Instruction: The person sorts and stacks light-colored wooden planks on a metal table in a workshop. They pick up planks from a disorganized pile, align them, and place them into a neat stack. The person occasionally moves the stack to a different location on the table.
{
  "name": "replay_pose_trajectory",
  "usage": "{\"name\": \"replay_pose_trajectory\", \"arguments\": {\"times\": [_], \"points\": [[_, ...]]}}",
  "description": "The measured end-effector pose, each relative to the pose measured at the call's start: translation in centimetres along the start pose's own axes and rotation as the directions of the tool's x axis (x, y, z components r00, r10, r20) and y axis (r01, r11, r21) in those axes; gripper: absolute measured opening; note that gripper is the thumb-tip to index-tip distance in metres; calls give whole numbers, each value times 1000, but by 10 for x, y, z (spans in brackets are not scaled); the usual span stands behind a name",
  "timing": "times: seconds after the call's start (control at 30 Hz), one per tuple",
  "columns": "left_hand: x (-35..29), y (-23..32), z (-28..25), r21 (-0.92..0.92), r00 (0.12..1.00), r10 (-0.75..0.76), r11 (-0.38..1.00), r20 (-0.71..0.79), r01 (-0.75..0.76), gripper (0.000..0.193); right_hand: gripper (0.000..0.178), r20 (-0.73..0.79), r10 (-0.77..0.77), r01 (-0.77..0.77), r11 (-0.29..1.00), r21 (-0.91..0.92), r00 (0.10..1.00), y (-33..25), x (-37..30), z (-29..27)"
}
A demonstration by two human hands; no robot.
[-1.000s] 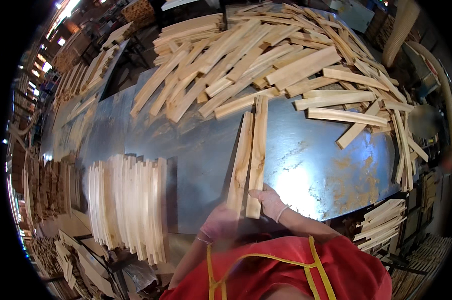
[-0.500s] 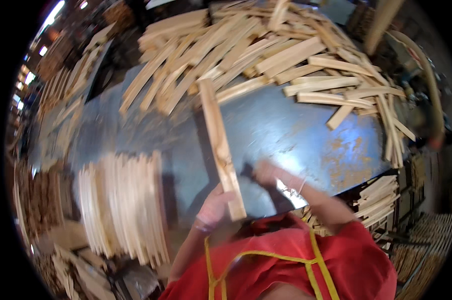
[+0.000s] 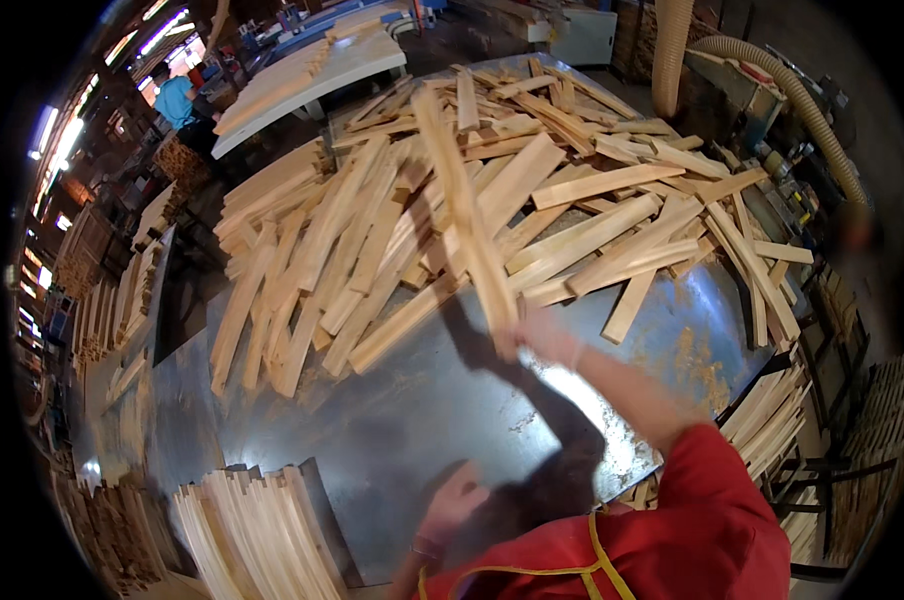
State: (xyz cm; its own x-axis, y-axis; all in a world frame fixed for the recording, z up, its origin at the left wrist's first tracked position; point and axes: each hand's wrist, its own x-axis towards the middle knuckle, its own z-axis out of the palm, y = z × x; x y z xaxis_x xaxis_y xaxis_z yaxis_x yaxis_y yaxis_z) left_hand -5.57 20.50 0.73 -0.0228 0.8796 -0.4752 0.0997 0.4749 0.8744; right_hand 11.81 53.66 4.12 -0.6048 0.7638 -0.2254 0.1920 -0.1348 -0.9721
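Observation:
My right hand [image 3: 547,338] is closed round the near end of a long wooden slat [image 3: 462,205]. That slat is raised and points away from me, blurred by motion, above the pile of loose wooden slats [image 3: 592,235]. Lower down, close to my body, my left hand [image 3: 456,500] hangs over the metal tabletop [image 3: 372,440] with nothing in it and its fingers loosely apart. A neat row of slats [image 3: 262,530] lies to the left of that hand.
More slats [image 3: 767,415] are stacked beyond the table's right edge. A ribbed hose [image 3: 802,85] curves at the far right. At the far left stand a pale table [image 3: 322,75] and a person in a blue shirt [image 3: 176,102].
My left hand held a slat half a second ago and is now without one. My right hand, empty then, now grips a slat farther forward. The view has shifted toward the pile.

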Motion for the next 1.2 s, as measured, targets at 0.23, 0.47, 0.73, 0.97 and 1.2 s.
{"name": "replay_pose_trajectory", "arguments": {"times": [0.23, 0.47, 0.73, 0.97, 1.2], "points": [[42, 0, 44, 178, 997, -60, 982, -54, 69, 39, 98, -114, -260, 112, 714, -692, 959, -55, 113, -197], [51, 48, 52, 293, 994, -101, 950, -45, 109, 55, 67, 107, 205, 164, -288, -943, 973, 52, 36, -193], [43, 17, 44, 179, 984, 35, 984, -177, -3, 83, 76, 241, 253, 125, 402, -907, 937, -52, -17, 8], [-21, 16, -16, -48, 951, -23, 999, -310, 8, 64, 81, -91, 53, -66, 986, -151, 994, 14, -10, 175], [-124, -80, -42, 144, 863, 10, 987, -505, 73, 57, 74, 261, 446, -289, 831, -475, 856, 90, -111, 295]]}}
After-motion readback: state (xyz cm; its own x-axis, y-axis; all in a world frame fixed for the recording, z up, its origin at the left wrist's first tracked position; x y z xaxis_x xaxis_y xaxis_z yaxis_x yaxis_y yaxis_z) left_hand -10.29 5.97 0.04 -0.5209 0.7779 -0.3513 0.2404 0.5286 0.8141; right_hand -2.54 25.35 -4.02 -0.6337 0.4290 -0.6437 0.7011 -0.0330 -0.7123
